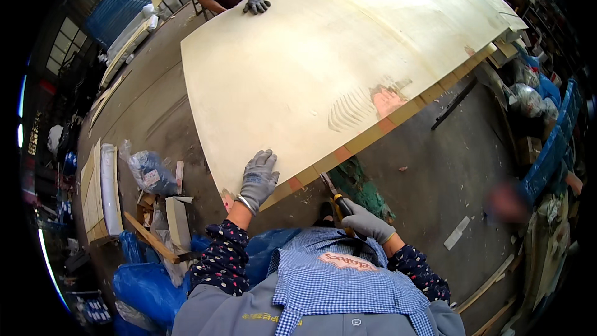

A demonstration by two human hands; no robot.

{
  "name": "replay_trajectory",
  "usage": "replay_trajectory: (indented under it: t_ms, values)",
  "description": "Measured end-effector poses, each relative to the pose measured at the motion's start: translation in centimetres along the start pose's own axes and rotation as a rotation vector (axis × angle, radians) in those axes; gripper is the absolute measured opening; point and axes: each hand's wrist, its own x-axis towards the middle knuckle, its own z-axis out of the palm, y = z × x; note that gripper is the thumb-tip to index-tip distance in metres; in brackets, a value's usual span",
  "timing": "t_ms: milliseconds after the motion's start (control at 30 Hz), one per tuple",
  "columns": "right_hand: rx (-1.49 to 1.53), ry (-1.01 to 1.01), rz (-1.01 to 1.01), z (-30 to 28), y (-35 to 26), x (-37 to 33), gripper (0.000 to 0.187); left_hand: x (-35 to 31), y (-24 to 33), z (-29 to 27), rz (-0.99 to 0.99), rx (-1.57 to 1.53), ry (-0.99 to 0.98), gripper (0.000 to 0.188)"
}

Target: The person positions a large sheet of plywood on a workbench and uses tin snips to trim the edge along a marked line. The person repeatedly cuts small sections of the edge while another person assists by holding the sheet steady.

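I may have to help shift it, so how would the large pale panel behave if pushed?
The large pale panel is probably stiff, since its exposed edge looks thick and blocky. It is likely heavy overall, as it spans from the left hand well past the co-worker's gloved hand. It may offer little grip, its broad face looking mostly smooth.

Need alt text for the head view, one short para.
Gloved left hand lies flat on a large pale panel, while the right hand has a yellow-and-black-handled tool in its grip below the near edge. A co-worker's gloved hand rests across the panel.
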Motion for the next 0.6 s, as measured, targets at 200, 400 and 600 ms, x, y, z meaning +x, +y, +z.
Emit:
replay_trajectory:
  t_ms: [200,400,600]
  values:
    - [-0.054,-0.129,-0.022,-2.8,-3.5,-0.2,0.068,-0.3,2.5,1.2,-0.187,0.058,0.102,0.046]
    - [-0.118,-0.143,-0.135,-4.0,-2.7,2.2,0.067,-1.2,5.7,2.0,-0.371,0.052,0.201,0.044]
    - [-0.257,-0.164,-0.106,-4.8,-2.5,3.9,0.063,-1.2,7.1,1.1,-0.444,-0.091,0.193,0.043]
